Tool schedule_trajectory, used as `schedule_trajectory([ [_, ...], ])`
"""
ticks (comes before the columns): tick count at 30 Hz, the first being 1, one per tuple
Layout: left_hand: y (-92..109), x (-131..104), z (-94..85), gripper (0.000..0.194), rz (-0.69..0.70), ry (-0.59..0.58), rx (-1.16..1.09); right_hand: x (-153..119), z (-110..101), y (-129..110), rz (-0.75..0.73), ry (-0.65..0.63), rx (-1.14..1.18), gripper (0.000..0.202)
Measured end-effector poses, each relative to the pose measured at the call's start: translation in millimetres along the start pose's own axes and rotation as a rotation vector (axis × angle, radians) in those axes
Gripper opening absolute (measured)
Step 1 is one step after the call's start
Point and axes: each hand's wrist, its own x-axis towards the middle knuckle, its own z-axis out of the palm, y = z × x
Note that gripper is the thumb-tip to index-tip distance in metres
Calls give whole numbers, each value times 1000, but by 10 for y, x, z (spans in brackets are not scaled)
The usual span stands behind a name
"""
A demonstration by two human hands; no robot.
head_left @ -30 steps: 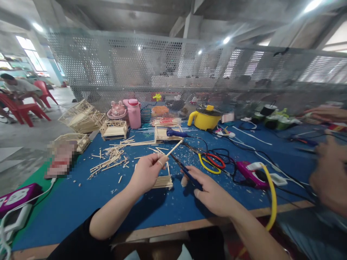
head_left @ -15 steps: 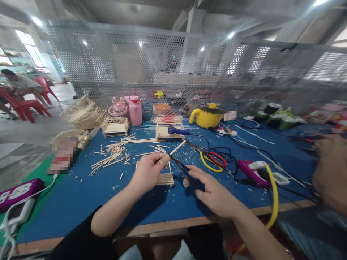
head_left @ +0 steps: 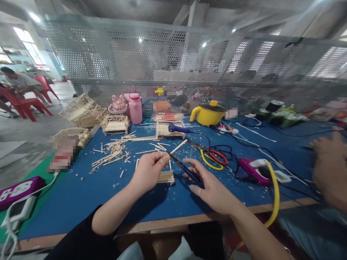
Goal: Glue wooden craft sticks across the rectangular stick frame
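Note:
My left hand (head_left: 148, 169) is closed in a pinch on a thin wooden stick (head_left: 179, 146), which slants up to the right from the fingertips. My right hand (head_left: 210, 184) holds blue-handled pliers (head_left: 189, 173), their dark narrow jaws reaching the stick beside my left fingertips. Whether the jaws are shut on the stick, I cannot tell. Partly hidden behind my left hand, a small frame of wooden sticks (head_left: 166, 177) rests on the blue table. Light tape or covers show on some fingertips.
Loose sticks (head_left: 114, 153) lie left. A blue glue gun (head_left: 179, 129) rests on a small wooden bed (head_left: 162, 130). Red-and-yellow-handled scissors (head_left: 214, 159), cables and a purple power strip (head_left: 255, 171) lie right. Another person's hand (head_left: 329, 159) is at the far right.
The fingers of my right hand have loosened and spread a little around the pliers' handles. My left hand and the stick stay nearly in place. The other person's hand has moved slightly.

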Motion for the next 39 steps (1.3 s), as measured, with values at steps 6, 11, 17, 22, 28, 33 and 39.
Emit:
schedule_trajectory([
  [6, 79, -39, 27, 29, 32, -5, 53, 22, -3, -25, 15, -2, -127, 52],
  [11, 141, -62, 93, 29, -7, 5, 70, 34, 12, -3, -28, 6, -141, 55],
  [17, 168, -101, 61, 24, 19, -5, 145, 19, -5, 13, -76, 12, -79, 53],
  [22, 149, -99, -2, 35, 89, -24, 211, -18, 1, -31, -67, 26, -68, 57],
  [28, 125, -131, 6, 38, 126, -8, 242, -38, 13, -68, -49, 19, -37, 56],
  [33, 142, -165, -6, 38, 126, -15, 257, -41, 3, 0, -71, -23, -7, 63],
  [39, 153, -159, 43, 39, 93, 18, 272, -26, 62, 41, -93, 25, -126, 60],
])
